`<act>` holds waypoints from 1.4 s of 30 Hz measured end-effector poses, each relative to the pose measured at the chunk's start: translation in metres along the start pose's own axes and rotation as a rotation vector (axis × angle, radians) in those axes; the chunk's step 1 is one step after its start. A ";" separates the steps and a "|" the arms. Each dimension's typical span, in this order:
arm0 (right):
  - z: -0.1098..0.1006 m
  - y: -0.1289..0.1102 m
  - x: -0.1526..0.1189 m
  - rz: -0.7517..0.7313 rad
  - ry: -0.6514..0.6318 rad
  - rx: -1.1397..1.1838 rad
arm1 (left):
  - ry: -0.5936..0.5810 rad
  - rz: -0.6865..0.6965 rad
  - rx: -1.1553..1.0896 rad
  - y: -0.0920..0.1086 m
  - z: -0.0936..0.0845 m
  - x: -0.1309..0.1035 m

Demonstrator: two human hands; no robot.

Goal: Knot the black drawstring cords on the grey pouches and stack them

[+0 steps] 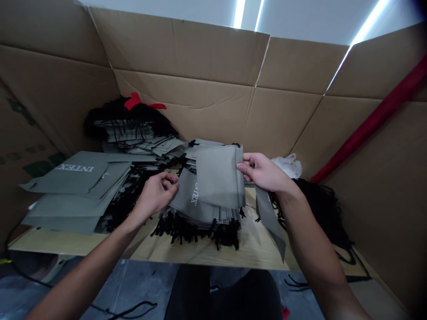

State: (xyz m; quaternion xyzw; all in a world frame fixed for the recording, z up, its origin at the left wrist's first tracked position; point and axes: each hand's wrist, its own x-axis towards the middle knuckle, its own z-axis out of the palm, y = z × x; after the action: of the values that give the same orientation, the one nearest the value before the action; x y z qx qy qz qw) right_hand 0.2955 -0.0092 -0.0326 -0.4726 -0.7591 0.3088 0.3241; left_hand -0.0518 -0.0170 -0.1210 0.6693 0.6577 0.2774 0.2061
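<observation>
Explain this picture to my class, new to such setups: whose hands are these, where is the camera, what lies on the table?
There is no machine: these are the bare hands of a person whose head carries the camera, looking down. The right hand holds a grey pouch by its right edge. The left hand is at the edge of a lettered pouch partly covered by it; its grip is unclear. On the wooden table lie a stack of pouches with black cord ends, another pile to the left, and black cords to the right.
</observation>
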 end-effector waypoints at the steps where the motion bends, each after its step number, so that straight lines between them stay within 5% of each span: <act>1: -0.002 0.001 0.001 0.003 0.027 -0.007 | 0.022 0.019 0.003 0.002 0.003 -0.004; 10: -0.010 0.022 0.002 0.044 0.120 -0.010 | 0.179 0.067 0.172 0.016 0.024 -0.023; 19: -0.012 -0.030 0.002 0.016 0.019 0.178 | 0.117 0.050 0.274 0.020 0.035 -0.015; 28: 0.030 0.032 0.019 0.332 0.010 0.048 | 0.205 0.239 -0.008 -0.004 0.036 -0.015; 36: 0.059 0.038 0.015 0.345 0.000 -0.105 | 0.215 0.296 -0.086 -0.012 0.038 -0.018; 39: 0.055 0.035 0.010 0.295 -0.018 -0.205 | 0.205 0.372 0.004 -0.009 0.034 -0.020; 42: 0.025 0.034 0.005 0.268 -0.035 -0.353 | 0.171 0.431 0.090 -0.007 0.032 -0.020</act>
State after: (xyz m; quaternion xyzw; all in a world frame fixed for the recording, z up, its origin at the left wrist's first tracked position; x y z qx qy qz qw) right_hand 0.2917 0.0039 -0.0735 -0.6133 -0.7372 0.2198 0.1791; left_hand -0.0357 -0.0337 -0.1521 0.7769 0.5264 0.3409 0.0556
